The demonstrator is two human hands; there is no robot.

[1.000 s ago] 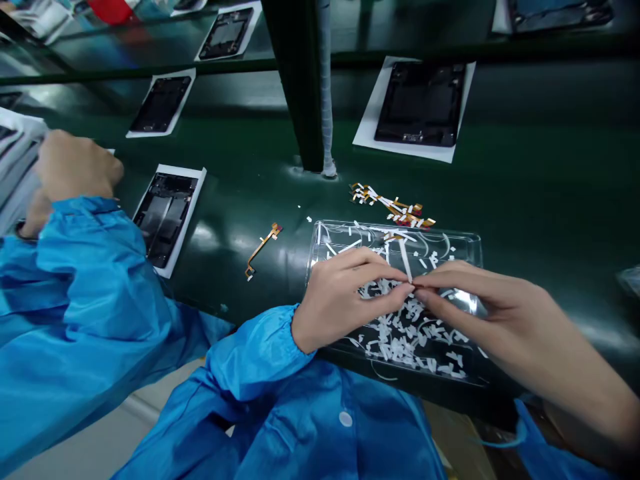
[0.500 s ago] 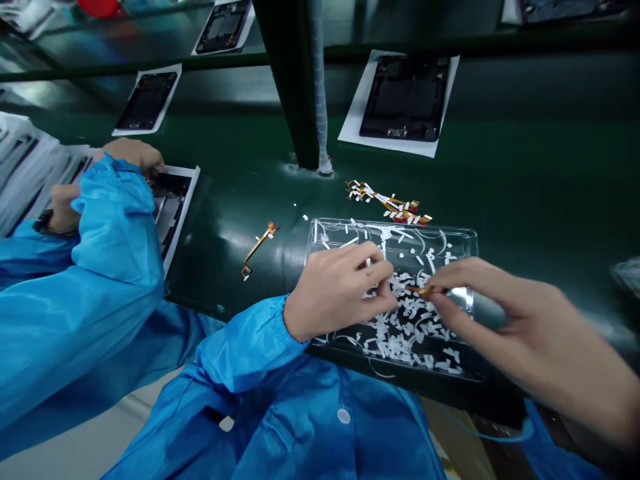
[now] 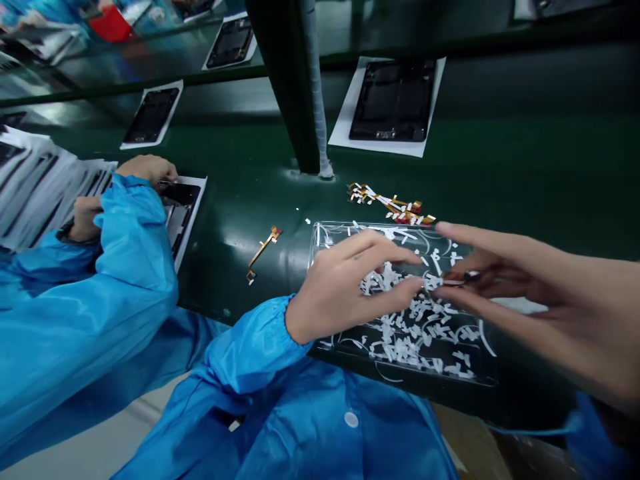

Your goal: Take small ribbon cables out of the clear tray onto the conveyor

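Over a clear plastic tray (image 3: 493, 363) strewn with white paper scraps (image 3: 400, 343), both my hands face each other. My right hand (image 3: 545, 300) pinches a small flex cable (image 3: 453, 279) between thumb and bent fingers, its index finger stretched out above. My left hand (image 3: 355, 283) is open, its thumb and fingertips apart just left of the cable. A single orange flex cable (image 3: 261, 253) lies on the green table left of the tray. Behind the tray lies a bunch of several flex cables (image 3: 390, 203) with white strips on them.
A green post (image 3: 287, 87) rises from the table (image 3: 235, 200) behind the tray. Tablet-like dark panels (image 3: 393, 100) lie on white sheets along the back. At left, a co-worker's sleeves (image 3: 130, 247) and hands are over another panel, beside a stack of white-sheeted pieces (image 3: 45, 187).
My left thumb and fingers have spread apart from a pinch. My right hand has shifted right, its index finger lifting and the flex cable still in its grip. The view has shifted slightly.
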